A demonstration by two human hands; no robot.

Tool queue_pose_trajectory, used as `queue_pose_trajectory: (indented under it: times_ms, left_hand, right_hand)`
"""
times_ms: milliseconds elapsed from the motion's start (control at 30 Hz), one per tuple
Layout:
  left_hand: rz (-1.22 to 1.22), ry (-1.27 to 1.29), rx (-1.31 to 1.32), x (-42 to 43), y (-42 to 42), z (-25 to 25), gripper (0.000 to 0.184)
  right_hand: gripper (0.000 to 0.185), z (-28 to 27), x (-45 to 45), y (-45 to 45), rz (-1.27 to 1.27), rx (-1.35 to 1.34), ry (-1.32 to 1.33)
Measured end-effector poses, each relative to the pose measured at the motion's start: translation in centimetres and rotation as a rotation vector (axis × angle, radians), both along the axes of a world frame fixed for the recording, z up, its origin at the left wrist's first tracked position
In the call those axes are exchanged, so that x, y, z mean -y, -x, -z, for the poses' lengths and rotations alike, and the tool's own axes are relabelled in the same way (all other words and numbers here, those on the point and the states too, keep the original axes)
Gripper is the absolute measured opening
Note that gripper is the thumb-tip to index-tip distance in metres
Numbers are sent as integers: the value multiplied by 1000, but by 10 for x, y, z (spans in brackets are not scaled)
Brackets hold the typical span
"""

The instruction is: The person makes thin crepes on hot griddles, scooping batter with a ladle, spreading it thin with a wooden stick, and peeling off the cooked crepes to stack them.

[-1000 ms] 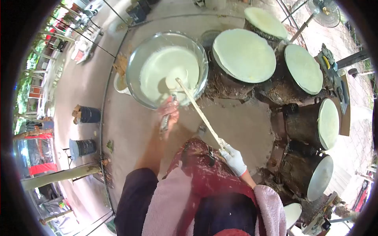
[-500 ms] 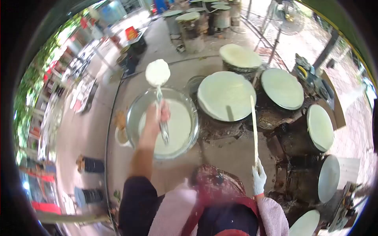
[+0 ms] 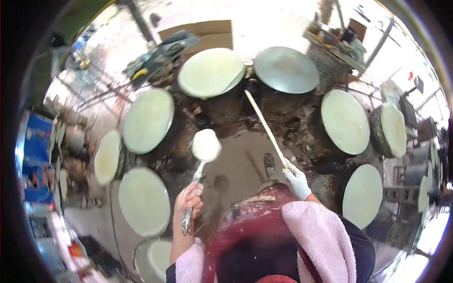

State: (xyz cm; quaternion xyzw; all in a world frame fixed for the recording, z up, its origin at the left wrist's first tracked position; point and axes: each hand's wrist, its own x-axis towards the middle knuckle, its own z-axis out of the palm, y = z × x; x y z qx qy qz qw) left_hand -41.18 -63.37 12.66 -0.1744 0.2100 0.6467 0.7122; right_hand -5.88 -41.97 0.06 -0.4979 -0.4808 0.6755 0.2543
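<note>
One metal ladle (image 3: 206, 145), held in my curled left fingers (image 3: 191, 194), pointing far; one stick (image 3: 265, 127), clenched by right fingers (image 3: 291, 172), pointing far-left.

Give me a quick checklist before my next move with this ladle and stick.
1. Ladle loaded with pale batter: ok.
2. Left grip closed around the ladle: ok.
3. Stick held in the gloved right grip: ok.
4. Grey plate ahead bare of batter: ok.
5. Ladle over that plate: not ok, held short of it.
6. Plate hot enough: cannot tell.
</note>
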Motion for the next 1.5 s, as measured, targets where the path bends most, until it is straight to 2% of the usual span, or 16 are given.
queue_pose_trajectory:
  times_ms: [133,233,467,567,633,767,833,867,967,1067,1100,1133,1233,1300,1367,1500]
  left_hand:
    - [218,58,-161,-201,-38,-12,36]
    - [465,-277,-267,-322,-50,-8,34]
    - [597,-280,-744,-588,-114,-5,30]
    - [527,-184,-898,-656,-153,22,25]
    - [467,-180,-893,-695,-164,72,27]
    - [522,-32,-1417,-722,-147,120,27]
    - [83,-294,-2101,-726,-112,150,26]
    - [-199,-419,-2399,-726,-93,163,25]
    - [-252,-342,-2358,-725,-28,131,24]
    - [-10,-275,-1852,-707,20,83,18]
    - [44,-261,-1654,-697,33,72,16]
    - [92,-274,-1692,-688,46,73,15]
    - [220,-269,-1830,-660,86,91,13]
    - [324,-192,-1878,-638,104,112,13]
    - [416,-58,-1726,-614,102,92,14]
    - [389,158,-1554,-581,101,66,13]
  right_hand:
    - [50,29,-87,-47,287,-94,57]
    - [50,51,-128,-78,393,-60,11]
    - [53,10,-297,-54,491,89,-206]
    - [52,16,-354,-26,510,354,-564]
    - [52,-6,-382,-6,318,735,-311]
    - [50,32,-390,9,349,766,-187]
    - [46,81,-389,25,589,570,-509]
    - [47,75,-393,37,589,338,-291]
    - [41,-17,-409,105,687,-123,423]
    - [43,-3,-418,107,543,180,108]
    - [47,17,-416,99,542,309,-361]
    - [50,-35,-414,94,536,367,-140]
    - [46,77,-405,65,723,399,-253]
    - [44,0,-416,104,575,137,258]
    - [44,-10,-426,117,496,76,293]
    - [43,40,-433,74,464,356,-371]
